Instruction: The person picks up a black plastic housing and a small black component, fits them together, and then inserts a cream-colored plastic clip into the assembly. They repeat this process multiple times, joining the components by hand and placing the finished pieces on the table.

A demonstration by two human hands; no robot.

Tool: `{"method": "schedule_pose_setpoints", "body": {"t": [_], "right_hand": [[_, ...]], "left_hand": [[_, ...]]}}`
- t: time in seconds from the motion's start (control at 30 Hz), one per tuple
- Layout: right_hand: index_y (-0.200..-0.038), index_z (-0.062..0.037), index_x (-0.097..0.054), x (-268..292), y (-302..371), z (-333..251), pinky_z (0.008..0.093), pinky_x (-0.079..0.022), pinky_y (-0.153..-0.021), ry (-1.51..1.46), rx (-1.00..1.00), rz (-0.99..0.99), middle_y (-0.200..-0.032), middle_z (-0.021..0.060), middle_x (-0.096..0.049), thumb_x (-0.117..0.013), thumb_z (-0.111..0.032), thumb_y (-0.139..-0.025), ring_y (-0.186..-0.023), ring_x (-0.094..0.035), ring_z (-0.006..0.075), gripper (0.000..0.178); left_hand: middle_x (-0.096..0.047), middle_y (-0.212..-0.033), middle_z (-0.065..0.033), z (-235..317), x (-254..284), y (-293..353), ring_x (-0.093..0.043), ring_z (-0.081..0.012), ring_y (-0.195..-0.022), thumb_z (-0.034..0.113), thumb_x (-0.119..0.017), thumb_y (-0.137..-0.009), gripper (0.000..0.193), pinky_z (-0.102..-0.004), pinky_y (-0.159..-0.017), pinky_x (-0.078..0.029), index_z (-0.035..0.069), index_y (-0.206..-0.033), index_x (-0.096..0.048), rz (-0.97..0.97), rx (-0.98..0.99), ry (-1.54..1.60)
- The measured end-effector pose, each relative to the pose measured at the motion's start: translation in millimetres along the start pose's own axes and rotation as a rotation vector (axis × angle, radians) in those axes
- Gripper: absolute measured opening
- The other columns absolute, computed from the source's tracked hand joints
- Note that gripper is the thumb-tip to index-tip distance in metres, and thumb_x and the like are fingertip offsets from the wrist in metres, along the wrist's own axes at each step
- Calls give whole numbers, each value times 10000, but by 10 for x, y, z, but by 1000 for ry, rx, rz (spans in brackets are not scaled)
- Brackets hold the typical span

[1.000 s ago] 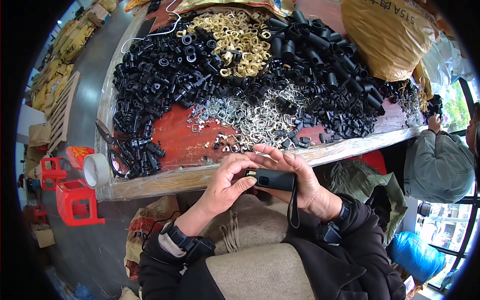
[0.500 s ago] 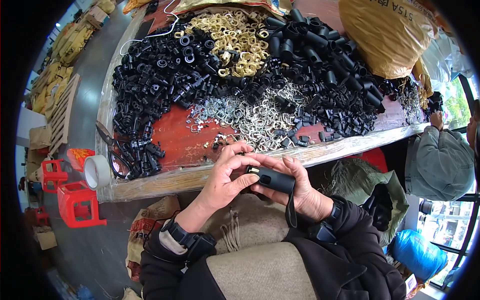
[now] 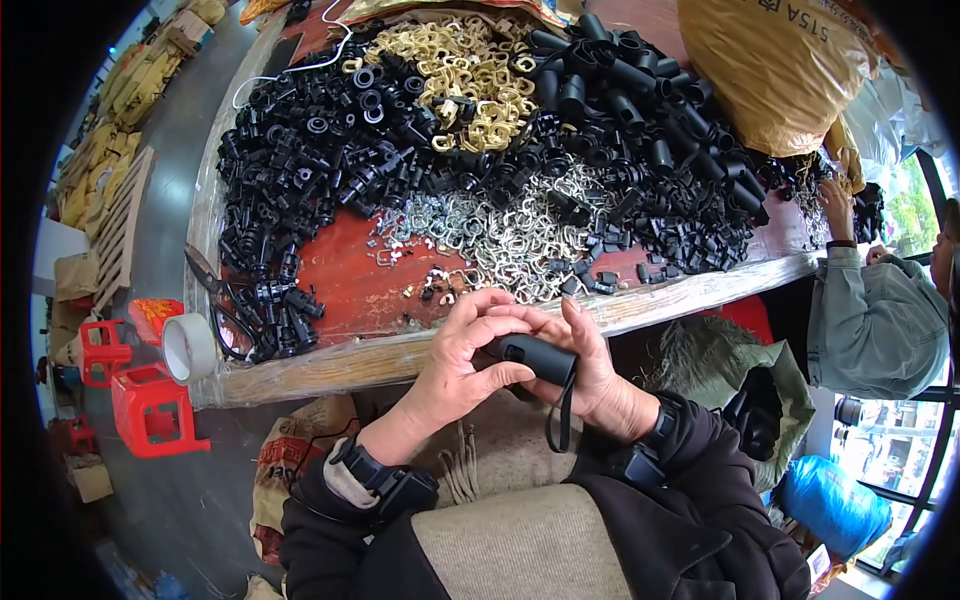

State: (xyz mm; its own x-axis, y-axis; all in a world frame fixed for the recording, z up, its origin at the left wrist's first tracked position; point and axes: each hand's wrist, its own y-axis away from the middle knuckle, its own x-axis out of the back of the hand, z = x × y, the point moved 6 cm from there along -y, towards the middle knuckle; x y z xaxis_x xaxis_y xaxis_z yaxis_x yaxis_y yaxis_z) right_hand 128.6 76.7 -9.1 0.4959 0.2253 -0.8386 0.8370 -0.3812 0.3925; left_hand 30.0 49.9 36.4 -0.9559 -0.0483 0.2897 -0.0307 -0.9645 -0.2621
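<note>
Both my hands hold a black plastic tube (image 3: 541, 358) in front of the table edge. It has a small rectangular slot in its side, and a black strap loop (image 3: 562, 420) hangs from its right end. My left hand (image 3: 462, 355) closes round the left end, with its thumb against the lower side and its fingers over the top. The right end rests in my right hand (image 3: 595, 375), which wraps it from behind with the thumb pointing up. The tube's left end is hidden by my left fingers. Nearest on the table are silver bent metal clips (image 3: 515, 245).
On the red tabletop (image 3: 345, 265) lie heaps of black plastic parts (image 3: 300, 170), brass-coloured rings (image 3: 480, 90) and black tubes (image 3: 625, 105). Scissors (image 3: 215, 290) and a tape roll (image 3: 190, 348) are at the left corner. A co-worker (image 3: 865, 310) reaches over the table at right.
The tube has turned and shifted slightly left; a pale piece seen at its left end is now out of sight. The strap loop hangs open. The co-worker's hand has moved onto the parts.
</note>
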Motion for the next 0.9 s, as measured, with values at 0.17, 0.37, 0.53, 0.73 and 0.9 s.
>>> {"method": "schedule_pose_setpoints", "body": {"t": [0.17, 0.37, 0.53, 0.73, 0.9], "right_hand": [[-1197, -50, -376, -51, 67, -47, 323, -392, -851, 71, 1, -61, -1092, 101, -469, -505, -479, -725, -1012, -459, 187, 651], [-1185, -27, -378, -83, 8, -72, 324, -397, -851, 150, 80, -66, -1067, 104, -480, -532, -419, -711, -1001, -471, 205, 634], [-1125, -3, -424, -17, 41, -258, 306, -426, -807, 117, 212, 31, -983, 111, -513, -511, -390, -718, -925, -507, 203, 568], [-1004, 7, -484, 188, 289, -403, 282, -442, -727, 224, 246, 177, -885, 102, -533, -464, -335, -726, -822, -529, 179, 442], [-867, 13, -499, 471, 949, -959, 252, -441, -648, 624, 464, 351, -770, 90, -523, -455, -364, -695, -701, -528, 174, 417]], "left_hand": [[-442, -1060, -109, -46, 10, 9, -427, -231, -1003, 245, -706, -635, 371, -330, -854, -342, 46, -916, -568, -8, 74, 23], [-439, -1069, -94, -132, 2, 40, -427, -195, -1018, 235, -704, -652, 477, -298, -860, -348, 37, -1028, -488, 45, 101, 144], [-425, -1071, -76, -207, 33, 78, -438, -156, -998, 213, -696, -673, 534, -271, -818, -384, 24, -1089, -419, 163, 217, 466], [-432, -1086, -65, -276, 52, 109, -438, -153, -1015, 195, -665, -707, 509, -265, -834, -374, 22, -1106, -400, 173, 279, 561], [-453, -1073, -66, -259, 314, 137, -459, -147, -982, 177, -641, -724, 448, -255, -806, -388, 16, -1081, -423, 250, 291, 451]]}}
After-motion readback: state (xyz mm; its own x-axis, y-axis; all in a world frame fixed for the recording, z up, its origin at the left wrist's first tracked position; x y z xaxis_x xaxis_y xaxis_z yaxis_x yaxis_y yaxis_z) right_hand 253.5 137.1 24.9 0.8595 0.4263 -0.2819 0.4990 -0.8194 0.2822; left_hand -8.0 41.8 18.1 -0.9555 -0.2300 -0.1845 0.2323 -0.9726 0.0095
